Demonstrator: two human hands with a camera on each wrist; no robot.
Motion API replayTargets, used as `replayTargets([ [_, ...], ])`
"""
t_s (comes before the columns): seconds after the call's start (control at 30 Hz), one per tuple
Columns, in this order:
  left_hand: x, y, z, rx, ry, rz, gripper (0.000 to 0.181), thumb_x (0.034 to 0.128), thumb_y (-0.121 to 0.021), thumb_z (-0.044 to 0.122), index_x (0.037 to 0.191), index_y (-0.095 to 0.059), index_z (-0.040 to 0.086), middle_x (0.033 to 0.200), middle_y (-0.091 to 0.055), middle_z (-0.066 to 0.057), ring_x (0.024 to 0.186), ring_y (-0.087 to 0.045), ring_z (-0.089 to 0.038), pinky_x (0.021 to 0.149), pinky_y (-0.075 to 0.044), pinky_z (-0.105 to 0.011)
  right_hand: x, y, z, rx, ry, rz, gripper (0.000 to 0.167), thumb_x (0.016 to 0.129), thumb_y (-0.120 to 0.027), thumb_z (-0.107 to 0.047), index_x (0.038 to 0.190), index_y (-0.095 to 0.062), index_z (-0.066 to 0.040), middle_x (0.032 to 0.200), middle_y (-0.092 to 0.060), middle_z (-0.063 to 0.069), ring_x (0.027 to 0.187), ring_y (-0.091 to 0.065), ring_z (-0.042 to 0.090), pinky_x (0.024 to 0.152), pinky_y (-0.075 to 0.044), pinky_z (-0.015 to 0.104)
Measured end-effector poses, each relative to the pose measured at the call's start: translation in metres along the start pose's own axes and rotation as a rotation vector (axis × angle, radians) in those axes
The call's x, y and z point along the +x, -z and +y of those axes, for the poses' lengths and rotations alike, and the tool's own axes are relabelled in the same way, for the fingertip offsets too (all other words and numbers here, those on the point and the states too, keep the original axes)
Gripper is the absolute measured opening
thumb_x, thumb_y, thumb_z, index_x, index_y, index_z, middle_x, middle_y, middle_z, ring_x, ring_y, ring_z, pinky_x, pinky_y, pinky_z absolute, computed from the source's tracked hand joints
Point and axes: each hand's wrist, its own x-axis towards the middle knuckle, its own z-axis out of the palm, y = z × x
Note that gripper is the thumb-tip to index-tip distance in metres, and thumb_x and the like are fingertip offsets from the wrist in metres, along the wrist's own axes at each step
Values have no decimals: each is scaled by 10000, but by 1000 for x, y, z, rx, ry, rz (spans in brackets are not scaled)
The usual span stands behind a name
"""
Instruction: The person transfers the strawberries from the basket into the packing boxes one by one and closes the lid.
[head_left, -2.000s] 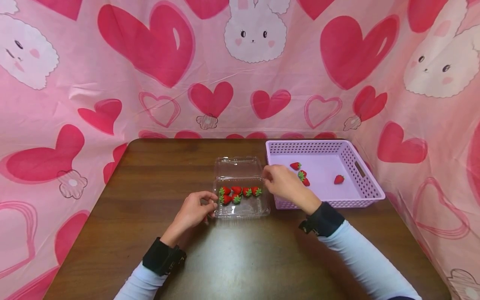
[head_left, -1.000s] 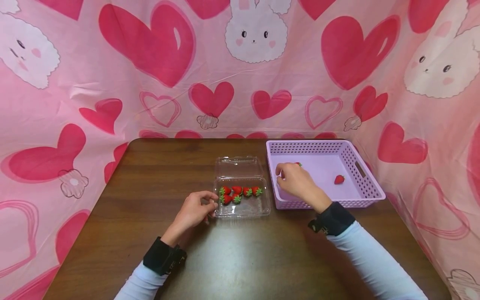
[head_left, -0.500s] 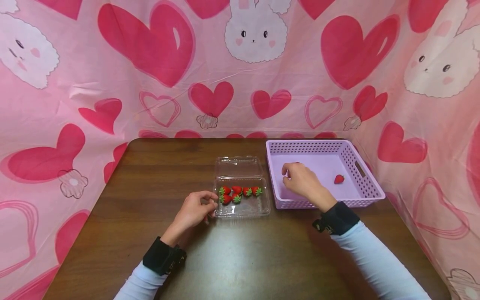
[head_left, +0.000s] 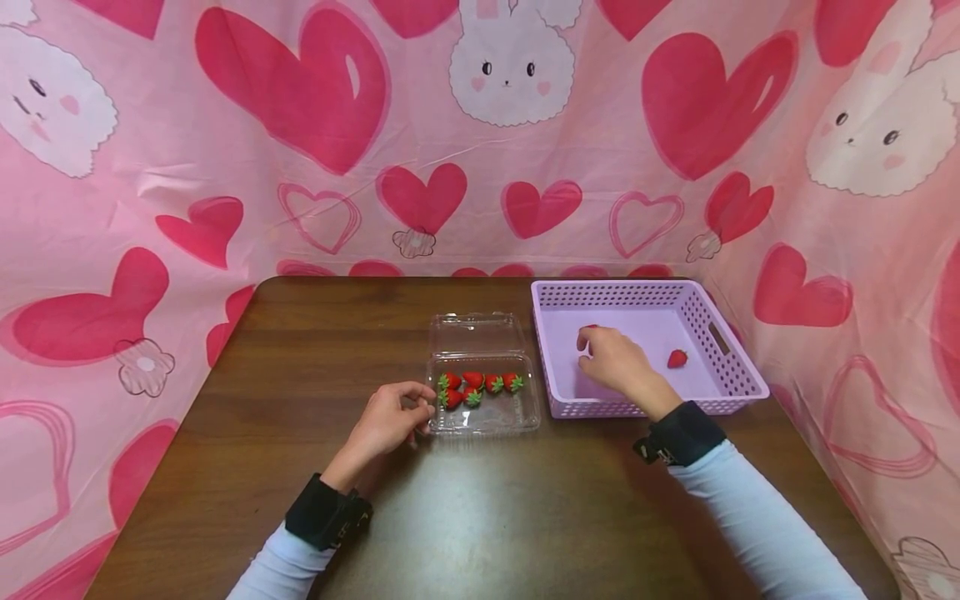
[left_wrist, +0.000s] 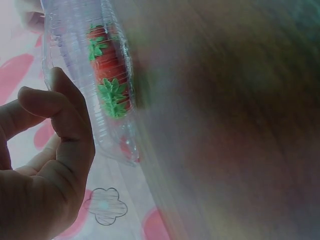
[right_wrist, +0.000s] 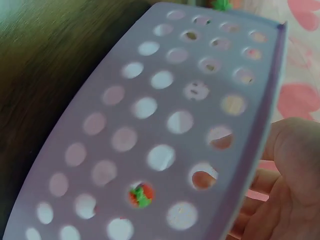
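In the head view my left hand (head_left: pixel 392 418) rests at the left edge of a clear hinged container (head_left: pixel 491 421), fingers bent and fingertips touching its side. Several strawberries (head_left: pixel 472 380) with green leaves lie inside it. Over the left part of a lilac basket (head_left: pixel 637 407), my right hand (head_left: pixel 615 360) hovers with thumb and index finger apart. A strawberry (head_left: pixel 677 358) lies on the basket floor to its right, and a bit of red shows behind the fingers. Through the basket wall (right_wrist: pixel 127 120), the right wrist view shows a strawberry (right_wrist: pixel 141 195); most of the fingers (right_wrist: pixel 205 180) are hidden.
The container's raised clear lid (head_left: pixel 476 335) lies behind its base. Basket and container stand side by side on a brown wooden table (head_left: pixel 465 517). A pink curtain (head_left: pixel 480 150) with hearts and rabbits hangs behind and beside it.
My right hand has moved from the container's right edge into the basket, then slightly further right, and now covers strawberries seen there before. My left hand and the container have stayed in place.
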Motion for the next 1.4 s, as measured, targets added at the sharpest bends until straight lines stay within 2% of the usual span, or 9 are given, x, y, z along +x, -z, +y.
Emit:
replayTargets([
  [0.27, 0, -1, 0, -2, 0, 2, 177, 966, -742, 10, 1143, -736, 3, 762, -690, -74, 605, -669, -340, 517, -566, -442, 1, -1, 13, 0, -41, -44, 233, 886, -673, -106, 1094, -685, -3, 955, -663, 158, 869, -628, 347, 743, -524, 533],
  [0.5, 0, 0, 0, 4, 1, 3, 185, 966, -742, 13, 1150, -733, -1, 765, -690, -65, 599, -669, -332, 517, -570, -437, 1, -1, 18, -4, -53, -48, 240, 887, -703, -109, 1095, -696, 10, 953, -677, 150, 877, -636, 348, 758, -529, 542],
  [0.77, -1, -1, 0, 12, 7, 8, 184, 965, -748, 19, 1146, -730, -3, 730, -682, -53, 601, -662, -310, 533, -574, -446, 0, -1, 23, -23, -87, -89, 308, 922, -695, -140, 1172, -686, 38, 1064, -654, 210, 941, -616, 364, 836, -527, 575],
  [1.0, -1, -2, 1, 15, 10, 8, 187, 968, -749, 28, 1151, -729, -2, 726, -679, -55, 618, -668, -314, 542, -573, -447, -3, 0, 30, -21, -102, -107, 382, 871, -719, -110, 1215, -680, 52, 1086, -631, 238, 972, -617, 400, 890, -518, 619],
  [1.4, 0, -1, 0, 10, 1, 7, 178, 968, -743, 20, 1144, -730, -5, 712, -682, -59, 615, -666, -325, 536, -569, -447, -5, 1, 34, -39, -116, -125, 364, 826, -691, -66, 1175, -688, 37, 1067, -635, 239, 988, -613, 416, 837, -508, 600],
])
